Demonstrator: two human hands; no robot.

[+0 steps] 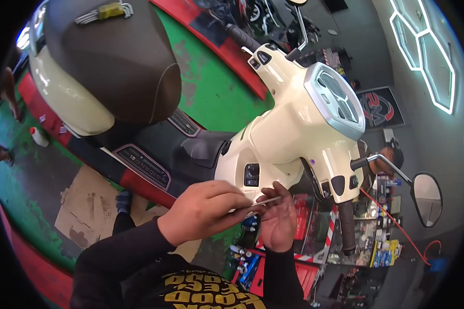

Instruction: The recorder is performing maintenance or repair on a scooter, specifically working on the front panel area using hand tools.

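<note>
My left hand (201,211) pinches a slim, pale metal piece (263,201), perhaps a small tool, in front of the cream scooter's front panel (237,170). My right hand (278,221) is turned palm up with curled fingers at the piece's other end, closed around it. Just above my hands is a black switch recess (251,175) in the panel. A set of hex keys in a yellow holder (108,13) lies on the brown seat (113,77). The handlebar grip (346,226) and round-edged mirror (427,200) are to the right.
The scooter stands on a red-edged platform (216,36) over green flooring. Cardboard (85,211) and a white bottle (38,136) lie at left. Another person (389,157) is behind the handlebar, another's bare leg (7,92) at far left. Red tool cabinets (286,278) and shelved goods (386,250) line the lower right.
</note>
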